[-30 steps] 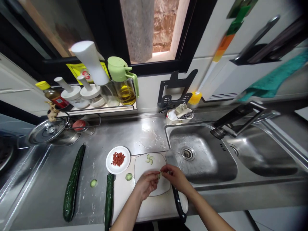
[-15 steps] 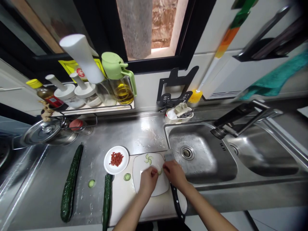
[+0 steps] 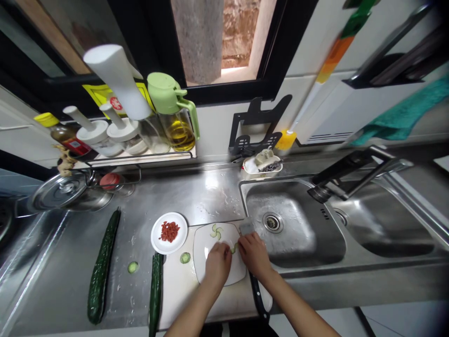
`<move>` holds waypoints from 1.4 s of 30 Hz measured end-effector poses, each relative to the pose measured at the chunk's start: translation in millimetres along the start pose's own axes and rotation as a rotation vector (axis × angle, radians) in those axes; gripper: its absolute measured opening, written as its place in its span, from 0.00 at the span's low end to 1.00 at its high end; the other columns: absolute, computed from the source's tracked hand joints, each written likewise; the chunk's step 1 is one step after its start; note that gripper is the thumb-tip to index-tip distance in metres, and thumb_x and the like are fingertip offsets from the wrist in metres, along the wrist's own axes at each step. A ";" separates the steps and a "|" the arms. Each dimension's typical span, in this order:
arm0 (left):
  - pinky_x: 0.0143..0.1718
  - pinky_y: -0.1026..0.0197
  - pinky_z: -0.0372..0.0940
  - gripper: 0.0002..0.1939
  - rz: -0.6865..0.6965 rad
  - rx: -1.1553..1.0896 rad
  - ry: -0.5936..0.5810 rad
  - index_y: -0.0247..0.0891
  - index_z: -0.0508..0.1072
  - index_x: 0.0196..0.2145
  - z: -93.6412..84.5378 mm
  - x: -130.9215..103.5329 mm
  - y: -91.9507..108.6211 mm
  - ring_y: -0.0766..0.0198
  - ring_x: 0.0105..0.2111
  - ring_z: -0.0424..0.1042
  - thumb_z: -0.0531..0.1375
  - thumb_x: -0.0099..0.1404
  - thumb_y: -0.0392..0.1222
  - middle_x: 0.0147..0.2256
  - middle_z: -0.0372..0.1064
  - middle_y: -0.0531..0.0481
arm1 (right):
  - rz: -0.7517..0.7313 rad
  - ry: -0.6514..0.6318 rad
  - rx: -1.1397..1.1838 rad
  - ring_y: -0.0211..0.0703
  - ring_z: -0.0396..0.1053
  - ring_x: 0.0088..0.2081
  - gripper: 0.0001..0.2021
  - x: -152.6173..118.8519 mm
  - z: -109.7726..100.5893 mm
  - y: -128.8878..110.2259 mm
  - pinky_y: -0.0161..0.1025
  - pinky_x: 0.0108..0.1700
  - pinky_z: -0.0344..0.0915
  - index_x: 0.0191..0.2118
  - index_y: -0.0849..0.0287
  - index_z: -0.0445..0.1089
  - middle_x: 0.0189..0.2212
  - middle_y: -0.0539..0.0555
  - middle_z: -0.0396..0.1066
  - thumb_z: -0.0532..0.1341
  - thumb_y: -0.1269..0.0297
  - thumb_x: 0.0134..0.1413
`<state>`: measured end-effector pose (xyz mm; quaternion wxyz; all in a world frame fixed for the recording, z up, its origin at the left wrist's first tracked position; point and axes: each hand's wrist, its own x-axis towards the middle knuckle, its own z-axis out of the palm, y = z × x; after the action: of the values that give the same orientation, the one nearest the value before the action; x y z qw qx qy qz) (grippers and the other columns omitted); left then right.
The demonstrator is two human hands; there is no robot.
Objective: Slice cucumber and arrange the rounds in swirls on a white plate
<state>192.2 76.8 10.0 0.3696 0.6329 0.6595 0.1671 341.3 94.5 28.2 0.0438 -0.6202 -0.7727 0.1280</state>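
On the white plate (image 3: 200,252), thin pale-green cucumber slices (image 3: 216,232) form a curved, flower-like pattern near the far edge. Another small cucumber slice (image 3: 234,248) shows between my two hands. My left hand (image 3: 218,262) is closed in a pinch at its left side, low over the plate. From the right, my right hand (image 3: 254,252) has its fingers closed at the same slice, above the plate's right edge. The fingertips partly hide it. Beneath the plate lies a white cutting board (image 3: 177,290). A knife with a black handle (image 3: 258,297) lies at the board's right side.
A small dish (image 3: 157,238) of red dried berries touches a cucumber (image 3: 155,295); a whole cucumber (image 3: 102,269) lies farther left. Cucumber end pieces (image 3: 185,258) lie nearby. The sink (image 3: 294,215) is right, the condiment rack (image 3: 147,158) behind left.
My right hand has shifted slightly, its fingers lying a little flatter over the plate's edge. My left hand stays nearly in place, and the arranged slices look the same.
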 end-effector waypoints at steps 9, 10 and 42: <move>0.36 0.63 0.59 0.08 0.020 0.032 -0.011 0.39 0.72 0.31 -1.2 -1.2 0.3 0.63 0.34 0.68 0.53 0.60 0.33 0.32 0.68 0.49 | -0.101 0.078 -0.041 0.46 0.63 0.36 0.12 -31.6 7.0 2.7 0.41 0.35 0.50 0.47 0.54 0.69 0.29 0.52 0.71 0.58 0.69 0.57; 0.36 0.63 0.60 0.08 0.021 0.036 -0.013 0.39 0.72 0.31 -1.2 -1.2 0.4 0.63 0.34 0.68 0.53 0.61 0.34 0.32 0.68 0.49 | -0.107 0.076 -0.061 0.46 0.63 0.36 0.14 -34.6 8.9 2.0 0.41 0.35 0.49 0.49 0.54 0.69 0.29 0.52 0.71 0.58 0.69 0.57; 0.37 0.57 0.65 0.18 -0.249 -0.007 0.358 0.36 0.73 0.42 -78.1 -51.4 -89.9 0.60 0.29 0.71 0.53 0.60 0.48 0.33 0.72 0.45 | -0.101 0.068 -0.014 0.46 0.65 0.35 0.14 -38.4 9.7 -13.8 0.41 0.35 0.53 0.47 0.57 0.70 0.29 0.53 0.72 0.53 0.70 0.58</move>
<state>69.9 34.0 14.7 0.2666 0.5055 0.7872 0.2319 334.7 53.2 25.8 0.0721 -0.5848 -0.8019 0.0992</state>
